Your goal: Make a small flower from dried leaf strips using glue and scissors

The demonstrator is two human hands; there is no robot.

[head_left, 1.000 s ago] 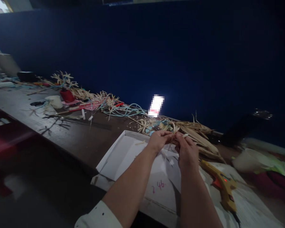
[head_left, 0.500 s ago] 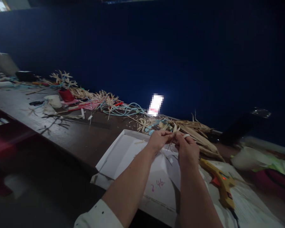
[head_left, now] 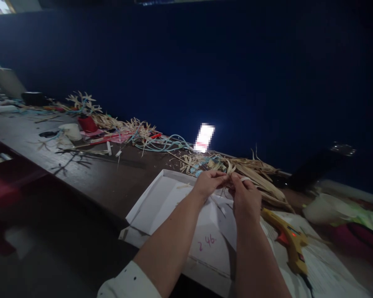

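My left hand [head_left: 207, 183] and my right hand [head_left: 247, 196] meet above the far edge of an open white cardboard box [head_left: 157, 198]. Their fingertips are pinched together on a small piece of pale dried leaf [head_left: 230, 167], which pokes up between them. A white curved strip [head_left: 245, 179] shows by the right fingers; I cannot tell if it is held. Thin stems hang below the fingers. Behind the hands lies a heap of long dried leaves [head_left: 261, 176]. To the right of my right forearm lies a yellow glue gun [head_left: 290, 240], its small red light lit.
A bright phone-like screen [head_left: 204, 138] stands against the dark blue wall [head_left: 174, 74]. Along the left of the dark table [head_left: 124, 178] are blue tubing [head_left: 164, 144], dried leaf flowers [head_left: 83, 101], a red spool [head_left: 87, 124] and a white cup [head_left: 71, 132]. Papers [head_left: 320, 265] lie under the glue gun.
Almost nothing differs. Both hands keep their pinch in the same place, with only a very slight shift of the fingers and of the view.
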